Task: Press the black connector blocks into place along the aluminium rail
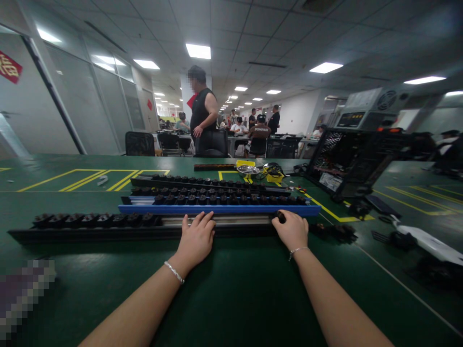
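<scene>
A long black rail [231, 231] lies across the table in front of me, with a row of small black blocks [94, 219] seated in its left part. A bare silvery channel [238, 219] shows between my hands. My left hand [197, 236] rests on the rail with its fingers apart and nothing in them. At the rail's right end, my right hand [292, 229] is closed around a small black block [280, 217], mostly covered by the fingers. Behind it lie a blue rail [224, 209] and another black rail [173, 182], both carrying black blocks.
Loose black blocks [336, 232] lie right of the front rail. A metal bowl [248, 170] and a yellow tray [273, 176] with cables stand behind. An opened computer case [347, 159] is at the right. Across the green table [108, 289], a person [204, 108] stands.
</scene>
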`<state>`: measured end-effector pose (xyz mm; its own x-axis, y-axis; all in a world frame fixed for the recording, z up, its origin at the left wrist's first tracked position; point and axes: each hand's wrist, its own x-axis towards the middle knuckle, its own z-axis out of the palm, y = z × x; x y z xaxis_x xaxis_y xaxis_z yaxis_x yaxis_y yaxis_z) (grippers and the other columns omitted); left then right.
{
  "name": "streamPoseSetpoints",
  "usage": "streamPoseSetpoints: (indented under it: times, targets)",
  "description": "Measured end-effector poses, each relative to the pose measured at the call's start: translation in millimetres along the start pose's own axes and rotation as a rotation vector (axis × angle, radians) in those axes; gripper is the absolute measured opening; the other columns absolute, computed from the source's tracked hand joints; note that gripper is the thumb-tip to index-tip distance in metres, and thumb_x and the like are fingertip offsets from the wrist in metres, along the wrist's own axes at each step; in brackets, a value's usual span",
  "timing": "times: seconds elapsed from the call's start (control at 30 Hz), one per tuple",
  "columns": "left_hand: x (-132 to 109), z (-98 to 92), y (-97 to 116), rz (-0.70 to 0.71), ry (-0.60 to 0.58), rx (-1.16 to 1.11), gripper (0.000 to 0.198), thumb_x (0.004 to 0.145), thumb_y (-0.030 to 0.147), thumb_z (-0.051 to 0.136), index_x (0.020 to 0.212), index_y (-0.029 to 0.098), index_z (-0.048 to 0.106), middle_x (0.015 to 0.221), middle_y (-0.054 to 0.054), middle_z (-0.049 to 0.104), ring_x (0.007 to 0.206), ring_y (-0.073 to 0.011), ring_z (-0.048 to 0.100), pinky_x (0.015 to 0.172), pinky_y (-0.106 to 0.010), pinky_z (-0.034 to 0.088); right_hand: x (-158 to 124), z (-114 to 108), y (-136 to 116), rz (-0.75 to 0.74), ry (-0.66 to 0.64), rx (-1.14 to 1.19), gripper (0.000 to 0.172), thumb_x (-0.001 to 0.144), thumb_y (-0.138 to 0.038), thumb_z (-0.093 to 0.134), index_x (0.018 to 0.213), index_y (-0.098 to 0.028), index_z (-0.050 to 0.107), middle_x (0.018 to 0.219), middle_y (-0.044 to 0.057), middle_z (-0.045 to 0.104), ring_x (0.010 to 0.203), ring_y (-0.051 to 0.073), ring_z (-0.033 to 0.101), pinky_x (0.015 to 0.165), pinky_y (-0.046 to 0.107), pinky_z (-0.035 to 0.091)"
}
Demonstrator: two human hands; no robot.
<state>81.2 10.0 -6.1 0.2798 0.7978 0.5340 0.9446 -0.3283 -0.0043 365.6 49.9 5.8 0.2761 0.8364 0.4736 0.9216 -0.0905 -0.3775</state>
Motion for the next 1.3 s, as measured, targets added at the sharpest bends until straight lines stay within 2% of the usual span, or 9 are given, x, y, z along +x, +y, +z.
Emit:
streamPoseSetpoints:
  times: [0.3,0.67,0.87,1.03,1.3]
  targets:
    - [0,-0.2,0,0.005,-0.007,0.002,0.028,0.086,0.025,0.039,0.106,0.027,0.057,0.135,-0.003,0.049,0.124,-0.0276,0.041,0.100,-0.065,0.019,1,1,1,0.002,-0.016,0.013,0.038,0.076,-0.049,0.044,0.096,-0.023,0.062,0.106,0.005,0.063,0.103,0.025,0.050,0.096,0.049,0.024]
    - [0,-0.2,0,0.002,0.005,-0.002,0.027,0.085,0.025,0.040,0.104,0.027,0.059,0.133,-0.004,0.050,0.123,-0.0276,0.042,0.101,-0.064,0.019,2,3,1,0.084,0.016,0.026,0.032,0.074,-0.046,0.046,0.086,-0.022,0.062,0.107,0.006,0.062,0.105,0.026,0.047,0.098,0.054,0.018]
    - [0,-0.7,0,0.002,0.003,-0.004,0.027,0.085,0.025,0.039,0.105,0.027,0.058,0.134,-0.004,0.049,0.124,-0.0275,0.042,0.102,-0.064,0.019,5,7,11,0.146,0.049,0.058,0.038,0.071,-0.047,0.048,0.093,-0.021,0.063,0.118,0.008,0.056,0.111,0.027,0.044,0.095,0.044,0.030]
    - [0,-1.4,0,-0.004,-0.001,-0.007,0.028,0.085,0.025,0.040,0.105,0.027,0.059,0.134,-0.004,0.050,0.124,-0.0273,0.041,0.103,-0.063,0.018,7,11,16,0.178,0.090,0.033,0.043,0.068,-0.049,0.052,0.098,-0.019,0.062,0.125,0.012,0.050,0.120,0.030,0.036,0.098,0.043,0.028]
    - [0,-2.3,1,-0.002,0.000,-0.014,0.028,0.085,0.024,0.039,0.105,0.026,0.059,0.134,-0.005,0.049,0.124,-0.0277,0.042,0.102,-0.063,0.019,7,1,16,0.238,-0.011,0.039,0.048,0.069,-0.051,0.050,0.105,-0.021,0.058,0.123,0.009,0.051,0.112,0.030,0.041,0.092,0.041,0.034]
